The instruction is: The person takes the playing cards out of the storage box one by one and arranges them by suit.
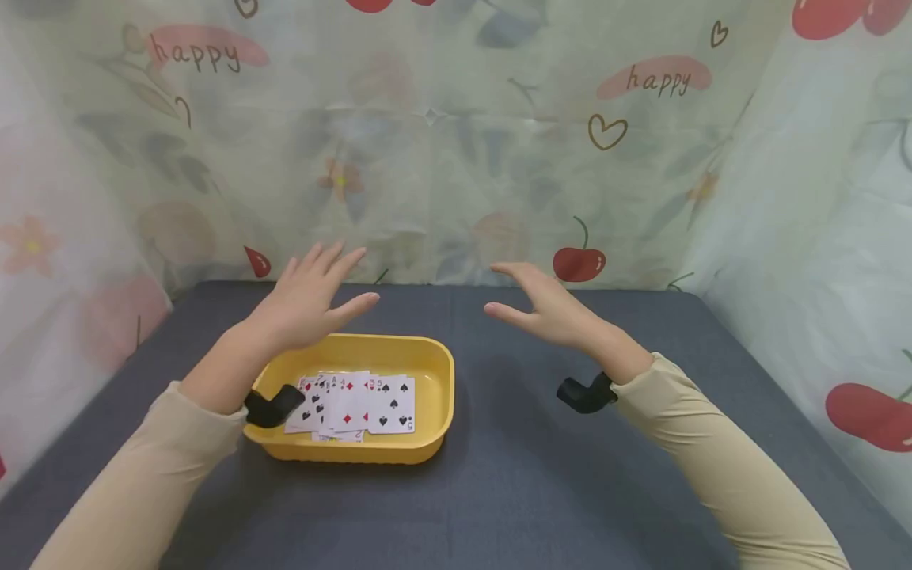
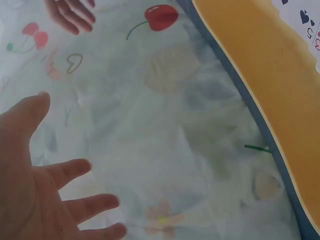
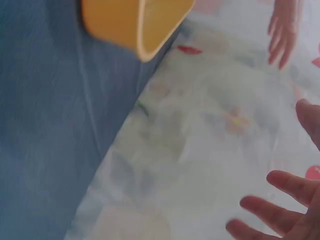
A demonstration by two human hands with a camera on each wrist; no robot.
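Observation:
My left hand (image 1: 302,305) is held up over the back left part of a yellow plastic basin (image 1: 435,380), fingers spread and holding nothing. Inside the basin lie several playing cards (image 1: 392,404), face up and overlapping, a five of spades on the right side of them. To the right of the basin my right hand (image 1: 549,305) hovers above the table, thumb and fingers apart, with nothing in it. The left wrist view shows the spread fingers (image 2: 102,202) of the left hand. In the right wrist view the right hand's fingers (image 3: 272,212) are likewise extended.
A dark blue-grey cloth covers the table (image 1: 513,475). Pale printed curtains (image 1: 442,158) with cherries, hearts and flowers stand behind the table and along both sides. A black band (image 1: 274,405) sits on the left wrist and another black band (image 1: 587,393) on the right.

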